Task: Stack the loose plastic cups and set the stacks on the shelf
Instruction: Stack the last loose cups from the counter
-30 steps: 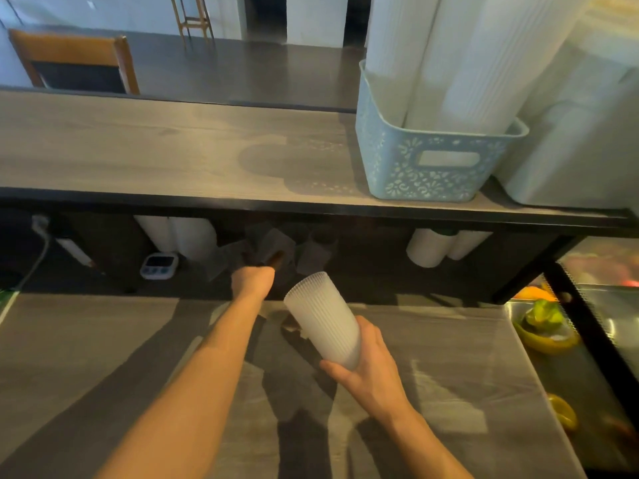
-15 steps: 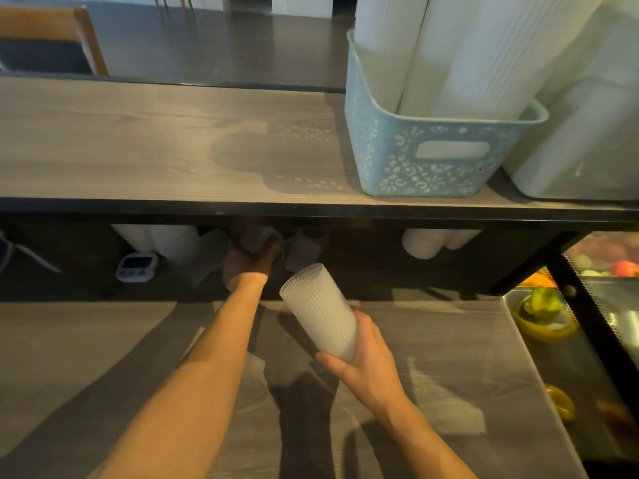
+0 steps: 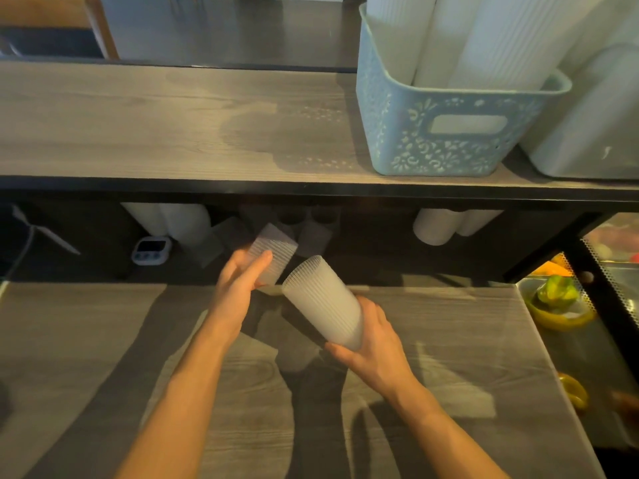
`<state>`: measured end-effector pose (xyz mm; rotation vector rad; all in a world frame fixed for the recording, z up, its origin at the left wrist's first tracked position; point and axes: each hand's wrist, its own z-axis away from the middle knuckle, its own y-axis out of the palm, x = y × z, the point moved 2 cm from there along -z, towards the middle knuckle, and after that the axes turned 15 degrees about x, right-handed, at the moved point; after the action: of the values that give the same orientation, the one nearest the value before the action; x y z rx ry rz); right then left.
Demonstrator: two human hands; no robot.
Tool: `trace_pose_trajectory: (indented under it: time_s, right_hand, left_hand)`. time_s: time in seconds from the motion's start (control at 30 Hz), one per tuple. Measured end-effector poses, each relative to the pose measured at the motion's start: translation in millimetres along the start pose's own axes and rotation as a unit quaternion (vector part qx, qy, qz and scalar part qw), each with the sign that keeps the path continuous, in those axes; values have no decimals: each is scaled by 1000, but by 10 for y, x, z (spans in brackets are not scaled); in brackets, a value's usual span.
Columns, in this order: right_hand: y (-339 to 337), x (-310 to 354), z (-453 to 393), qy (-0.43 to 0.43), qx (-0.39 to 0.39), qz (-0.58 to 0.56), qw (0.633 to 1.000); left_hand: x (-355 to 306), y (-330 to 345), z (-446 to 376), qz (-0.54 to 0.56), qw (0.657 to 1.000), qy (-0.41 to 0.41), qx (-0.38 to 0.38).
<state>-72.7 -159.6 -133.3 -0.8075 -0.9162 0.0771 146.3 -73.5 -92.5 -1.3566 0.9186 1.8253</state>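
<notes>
So the biggest thing here is the lower wood-grain counter (image 3: pixel 103 340) my arms are stretched over, with plenty of bare surface to my left and a hard edge on the right where it meets a metal tray (image 3: pixel 587 357) holding a yellow bowl (image 3: pixel 560 314) with something green in it. Above that runs the upper shelf (image 3: pixel 138 133), a long grey plank with a black front lip, wide open along its left and middle. On its right end sits a pale blue lacy plastic basket (image 3: pixel 432 133) stuffed with tall white cup stacks (image 3: pixel 484 39), and another white stack (image 3: pixel 594 115) lies just beside it. Under the shelf it's dark: more white stacks (image 3: pixel 173 223) at the left, a pair at the right (image 3: pixel 446 224), a few loose cups (image 3: pixel 314 233) in the gap between, and a little white timer (image 3: pixel 151 250).

My right hand (image 3: pixel 373 344) is wrapped around the base of a ribbed frosted cup stack (image 3: pixel 321 302), tilted with its open mouth pointing up-left. My left hand (image 3: pixel 238 288) pinches a single ribbed cup (image 3: pixel 273 254), fingers curled on its side, right at the counter's back edge. The two nearly touch; can't tell if they do, it's a bit blurry.
</notes>
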Motion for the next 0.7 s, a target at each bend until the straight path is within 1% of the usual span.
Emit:
trace_pose_trajectory:
  time_s: [0.07, 0.13, 0.3, 0.37, 0.7]
  right_hand:
    - [9, 36, 10, -8, 6, 16, 1000]
    - [20, 58, 24, -12, 9, 32, 999]
    - [76, 103, 105, -32, -2, 51, 998]
    - [106, 126, 132, -35, -5, 56, 998]
    - [227, 233, 192, -33, -26, 75, 996]
  left_hand:
    - [-17, 40, 107, -46, 998, 16, 50]
    - [-22, 56, 172, -99, 992, 23, 73]
    - [-20, -12, 256, -156, 986, 31, 54]
    - [-25, -47, 282, -155, 987, 26, 45]
    - [-122, -128, 353, -168, 984, 26, 58]
